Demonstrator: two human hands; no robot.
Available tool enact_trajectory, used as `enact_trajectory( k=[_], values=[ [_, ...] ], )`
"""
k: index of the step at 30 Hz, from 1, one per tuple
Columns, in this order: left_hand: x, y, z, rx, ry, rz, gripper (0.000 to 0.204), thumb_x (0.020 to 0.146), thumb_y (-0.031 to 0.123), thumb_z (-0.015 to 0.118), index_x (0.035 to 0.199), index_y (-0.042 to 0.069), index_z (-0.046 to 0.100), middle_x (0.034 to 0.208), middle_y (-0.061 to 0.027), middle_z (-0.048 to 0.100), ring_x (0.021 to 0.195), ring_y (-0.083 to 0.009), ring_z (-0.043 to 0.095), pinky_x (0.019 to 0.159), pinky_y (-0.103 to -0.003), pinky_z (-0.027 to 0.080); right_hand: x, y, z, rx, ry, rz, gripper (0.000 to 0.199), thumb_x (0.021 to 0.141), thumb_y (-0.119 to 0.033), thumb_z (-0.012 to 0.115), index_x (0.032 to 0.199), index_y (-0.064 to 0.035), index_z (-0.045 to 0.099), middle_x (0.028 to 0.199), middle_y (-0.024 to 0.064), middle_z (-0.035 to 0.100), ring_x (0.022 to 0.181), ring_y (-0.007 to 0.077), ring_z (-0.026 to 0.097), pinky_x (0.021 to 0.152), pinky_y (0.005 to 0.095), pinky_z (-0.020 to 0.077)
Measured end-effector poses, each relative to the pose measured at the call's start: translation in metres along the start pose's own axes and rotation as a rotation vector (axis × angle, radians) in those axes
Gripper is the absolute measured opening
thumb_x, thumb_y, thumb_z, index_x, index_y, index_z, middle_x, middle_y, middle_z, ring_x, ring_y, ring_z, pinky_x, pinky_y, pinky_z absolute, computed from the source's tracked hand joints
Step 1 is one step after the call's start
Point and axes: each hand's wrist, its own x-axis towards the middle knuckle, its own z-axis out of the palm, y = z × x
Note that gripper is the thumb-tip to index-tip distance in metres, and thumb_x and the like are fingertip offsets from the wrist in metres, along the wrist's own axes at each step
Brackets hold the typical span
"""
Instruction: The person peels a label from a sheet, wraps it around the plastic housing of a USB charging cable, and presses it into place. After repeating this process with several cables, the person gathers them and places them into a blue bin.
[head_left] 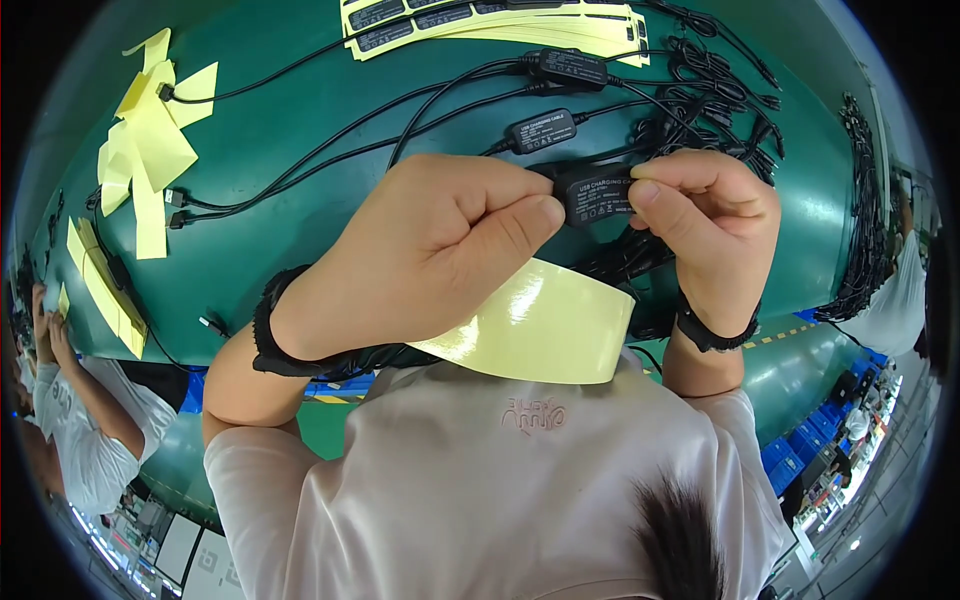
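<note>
The head view puts the black label [600, 198] between two closed pinches: the left hand [425, 240] grips its left end, the right hand [718, 215] its right. Judging by its thin look, it should be light and bendy, probably tacky underneath, so its edges are the best hold. Below the label, a glossy yellow strip [545, 330] curves out from under the left hand; it should crease easily. Both hands cover the label's ends, and whether anything rigid sits behind it is hard to tell. Beyond the label, a black cable tangle [712, 112] overlaps too closely to trace.
</note>
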Motion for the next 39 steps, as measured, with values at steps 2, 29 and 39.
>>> enact_trajectory(
  k=[2, 29, 39],
  values=[
    [0.000, 0.000, 0.000, -0.004, -0.002, -0.001, 0.026, 0.087, 0.015, 0.052, 0.066, -0.001, 0.047, 0.052, -0.0040, 0.035, 0.049, -0.0108, 0.030, 0.043, -0.027, 0.029, 0.000, -0.001, 0.000, -0.012, 0.005, -0.003, 0.012, 0.071, 0.007, 0.067, 0.082, 0.0032, 0.063, 0.073, 0.0045, 0.063, 0.065, 0.0052, 0.057, 0.058, 0.0157, 0.0454],
    [-0.002, -0.001, 0.002, 0.069, 0.065, 0.024, 0.024, 0.086, 0.013, 0.052, 0.067, -0.001, 0.049, 0.052, -0.0039, 0.037, 0.047, -0.0097, 0.032, 0.042, -0.026, 0.029, -0.003, 0.001, 0.001, 0.055, 0.020, -0.020, 0.012, 0.071, 0.006, 0.066, 0.081, 0.0020, 0.063, 0.073, 0.0052, 0.062, 0.064, 0.0080, 0.057, 0.057, 0.0176, 0.0447],
    [-0.006, -0.001, 0.011, 0.296, 0.168, 0.137, 0.017, 0.086, 0.011, 0.055, 0.086, -0.005, 0.058, 0.063, 0.0001, 0.051, 0.057, -0.0058, 0.042, 0.050, -0.021, 0.035, -0.009, 0.004, 0.001, -0.461, -0.087, -0.695, 0.017, 0.065, 0.006, 0.067, 0.080, 0.0003, 0.061, 0.067, 0.0096, 0.059, 0.056, 0.0179, 0.056, 0.048, 0.0252, 0.0410]
  ],
)
